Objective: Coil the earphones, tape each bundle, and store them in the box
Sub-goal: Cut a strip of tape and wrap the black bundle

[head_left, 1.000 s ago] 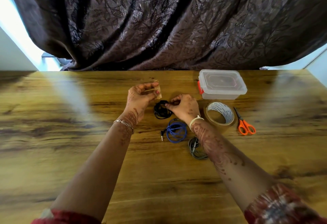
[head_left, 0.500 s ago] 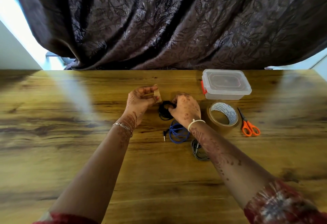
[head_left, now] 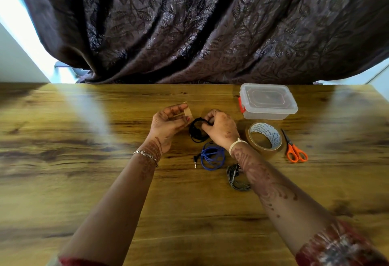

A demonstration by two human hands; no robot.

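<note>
My right hand [head_left: 219,128] pinches the top of a coiled black earphone bundle [head_left: 195,132] just above the wooden table. My left hand [head_left: 168,121] holds a short strip of brown tape [head_left: 188,111] between thumb and fingertips, right beside the black coil. A blue coiled earphone [head_left: 212,158] lies on the table below my hands, its jack plug pointing left. A grey coiled earphone [head_left: 236,178] lies partly under my right forearm. The clear plastic box [head_left: 268,102] with a red clasp stands shut at the back right.
A roll of brown packing tape [head_left: 264,139] lies to the right of my right wrist, and orange-handled scissors [head_left: 294,150] lie beyond it. A dark patterned curtain [head_left: 200,28] hangs behind the table's far edge.
My two hands have drawn closer together, and the tape strip in my left hand now sits next to the black coil. The camera has shifted slightly.
</note>
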